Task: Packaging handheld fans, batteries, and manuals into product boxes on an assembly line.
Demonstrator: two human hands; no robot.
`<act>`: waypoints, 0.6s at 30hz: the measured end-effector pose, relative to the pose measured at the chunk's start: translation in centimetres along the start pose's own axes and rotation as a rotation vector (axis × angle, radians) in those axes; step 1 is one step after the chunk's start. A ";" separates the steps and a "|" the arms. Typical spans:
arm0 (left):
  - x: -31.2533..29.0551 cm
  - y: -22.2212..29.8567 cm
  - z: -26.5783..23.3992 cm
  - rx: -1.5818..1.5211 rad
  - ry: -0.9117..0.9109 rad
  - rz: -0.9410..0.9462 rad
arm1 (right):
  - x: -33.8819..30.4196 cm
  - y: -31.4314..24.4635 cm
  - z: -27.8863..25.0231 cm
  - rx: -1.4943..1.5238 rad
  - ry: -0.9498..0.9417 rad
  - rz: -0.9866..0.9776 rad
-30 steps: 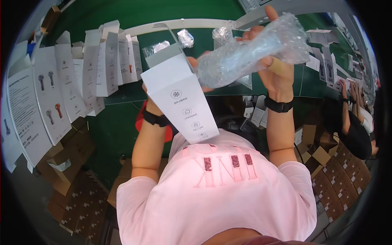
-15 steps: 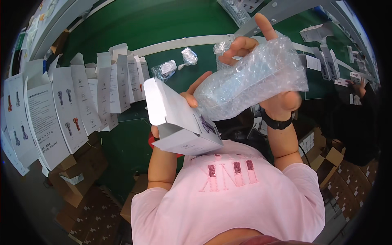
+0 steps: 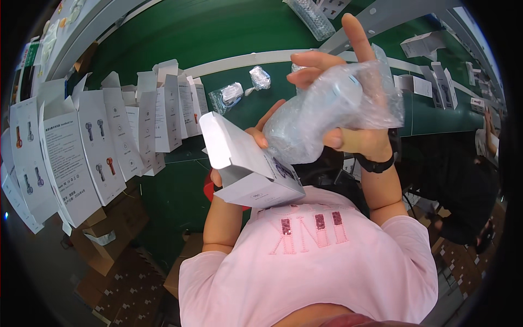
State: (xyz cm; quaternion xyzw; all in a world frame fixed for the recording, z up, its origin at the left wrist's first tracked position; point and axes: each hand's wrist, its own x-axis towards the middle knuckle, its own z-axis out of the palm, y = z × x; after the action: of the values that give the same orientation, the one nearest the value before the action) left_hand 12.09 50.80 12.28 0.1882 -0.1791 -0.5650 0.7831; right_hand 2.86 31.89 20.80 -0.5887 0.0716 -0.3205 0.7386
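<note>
While your left hand (image 3: 256, 139) gripped the open white box (image 3: 248, 163), your right hand (image 3: 348, 136) clasped the bubble-wrapped item (image 3: 327, 114), angled toward its mouth.

Bright, even light; edges bend, corners black.

The person wears a pale pink short-sleeved T-shirt (image 3: 321, 261) with sequinned pink lettering across the chest, a black wristband (image 3: 375, 163) on the right wrist, and both forearms are bare.
</note>
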 end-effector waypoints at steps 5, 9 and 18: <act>-1.1 -1.3 -3.5 -0.097 -0.112 -0.022 | 0.7 -0.4 -1.2 0.076 -0.387 0.120; -1.7 -0.8 -2.3 -0.008 0.232 -0.070 | 1.4 -0.3 -4.2 -0.132 0.016 0.113; 0.1 -2.2 4.4 0.992 0.424 0.223 | 3.9 -1.0 -2.5 -0.691 0.174 -0.202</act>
State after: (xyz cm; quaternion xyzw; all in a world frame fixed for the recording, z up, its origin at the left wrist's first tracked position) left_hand 8.13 49.64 14.97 0.6244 -0.2812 -0.2759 0.6745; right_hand 4.27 27.53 22.04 -0.7780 0.1800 -0.3976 0.4519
